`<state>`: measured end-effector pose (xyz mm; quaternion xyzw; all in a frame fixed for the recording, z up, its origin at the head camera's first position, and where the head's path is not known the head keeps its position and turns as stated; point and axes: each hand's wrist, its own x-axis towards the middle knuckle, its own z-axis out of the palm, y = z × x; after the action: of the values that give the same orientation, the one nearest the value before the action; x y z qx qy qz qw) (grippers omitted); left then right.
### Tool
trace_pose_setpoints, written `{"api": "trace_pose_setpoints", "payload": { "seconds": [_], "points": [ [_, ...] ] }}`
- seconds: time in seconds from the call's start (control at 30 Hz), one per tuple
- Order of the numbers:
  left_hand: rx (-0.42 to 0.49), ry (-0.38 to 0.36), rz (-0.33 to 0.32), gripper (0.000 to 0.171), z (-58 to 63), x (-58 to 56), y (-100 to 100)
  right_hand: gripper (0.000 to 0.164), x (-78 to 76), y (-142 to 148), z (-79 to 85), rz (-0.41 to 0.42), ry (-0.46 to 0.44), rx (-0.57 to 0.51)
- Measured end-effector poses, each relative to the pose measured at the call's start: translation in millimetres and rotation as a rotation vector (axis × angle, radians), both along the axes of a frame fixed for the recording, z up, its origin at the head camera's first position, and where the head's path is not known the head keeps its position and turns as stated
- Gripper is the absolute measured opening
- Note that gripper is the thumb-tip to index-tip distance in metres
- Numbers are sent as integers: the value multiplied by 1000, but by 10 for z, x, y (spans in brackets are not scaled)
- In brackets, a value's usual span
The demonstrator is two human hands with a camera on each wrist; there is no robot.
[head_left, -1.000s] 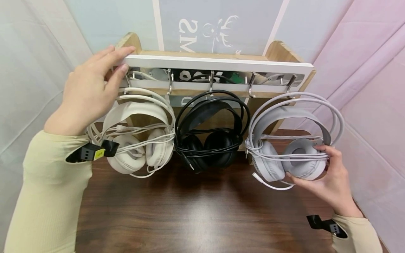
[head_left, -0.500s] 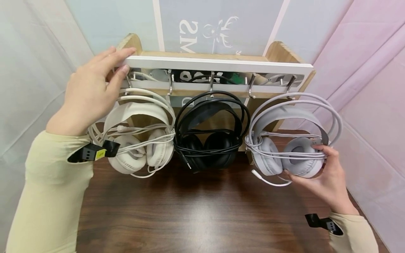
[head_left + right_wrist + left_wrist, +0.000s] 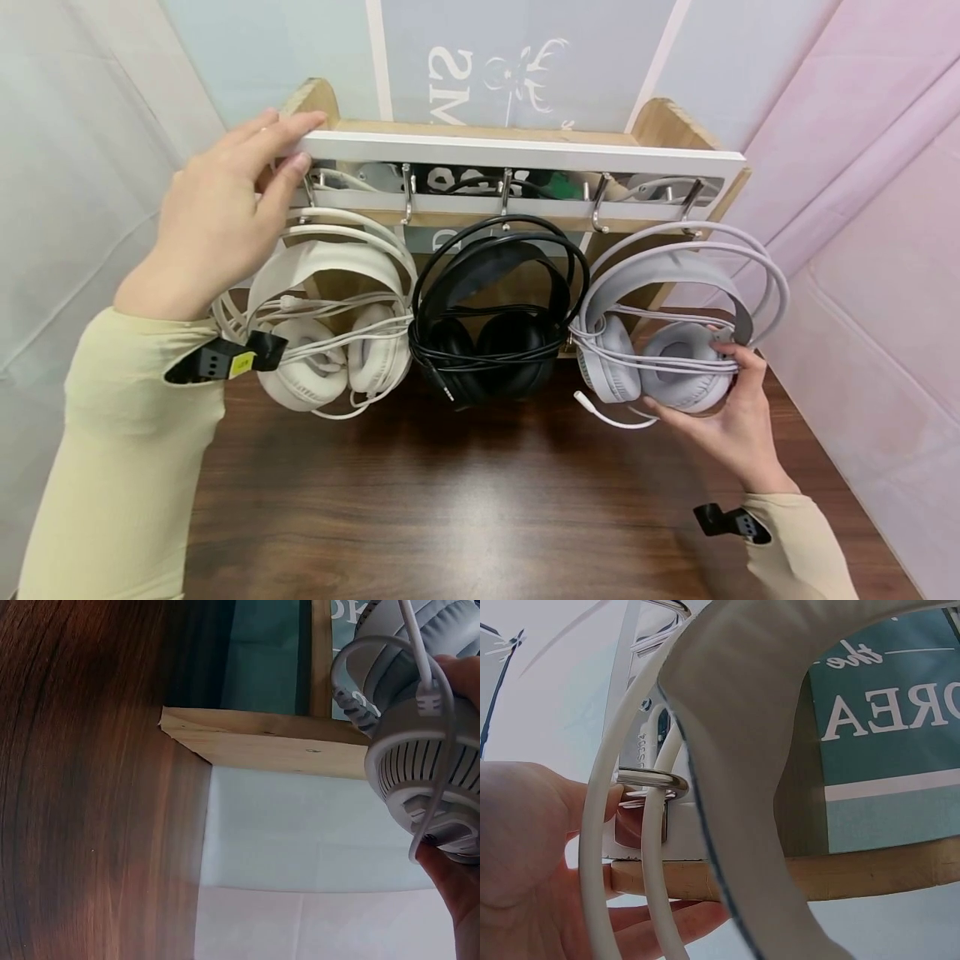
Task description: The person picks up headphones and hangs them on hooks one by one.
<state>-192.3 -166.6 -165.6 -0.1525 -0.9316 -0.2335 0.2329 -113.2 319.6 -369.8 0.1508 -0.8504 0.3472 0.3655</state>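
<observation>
At the left end of the wooden hook rack (image 3: 517,148), my left hand (image 3: 225,212) grips the corner, thumb in front and fingers over the top. Just below it hangs a white headset (image 3: 300,392) with its cable wound around it. A black headset (image 3: 498,250) hangs at the middle hook. My right hand (image 3: 731,425) holds the right ear cup (image 3: 682,387) of a light grey headset between thumb and fingers. This headset's double headband (image 3: 675,258) overlaps the rightmost hook (image 3: 690,204) in the head view. Its microphone boom (image 3: 618,421) sticks out below.
Two more metal hooks, one a bare hook (image 3: 600,204), stand between the headsets. Under everything lies a dark wooden table (image 3: 465,500). A pink-white curtain (image 3: 877,333) borders the right side, and a printed backdrop (image 3: 517,67) stands behind the rack.
My right hand has moved left and slightly up, bringing the light grey headset closer to the black one. The left hand stays on the rack's corner.
</observation>
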Motion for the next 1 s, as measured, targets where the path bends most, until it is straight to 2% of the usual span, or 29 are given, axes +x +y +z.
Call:
{"api": "trace_pose_setpoints", "payload": {
  "seconds": [0.43, 0.77, 0.9, 1.0],
  "points": [
    [2, -13, 2, 42, 0, 3, -2, 108, 9, -25, 2, -8, 11, 30],
    [-18, 3, 21, 43, 7, 19, 7, 116, 70, -43, 38, -40, -31, 24],
    [-12, 10, 29, 43, -2, 23, 23, 114, 110, -85, 100, -7, -14, 13],
    [-7, 13, 32, 43, -16, 22, 25, 102, 163, -163, 198, 54, 6, -8]
  ]
}}
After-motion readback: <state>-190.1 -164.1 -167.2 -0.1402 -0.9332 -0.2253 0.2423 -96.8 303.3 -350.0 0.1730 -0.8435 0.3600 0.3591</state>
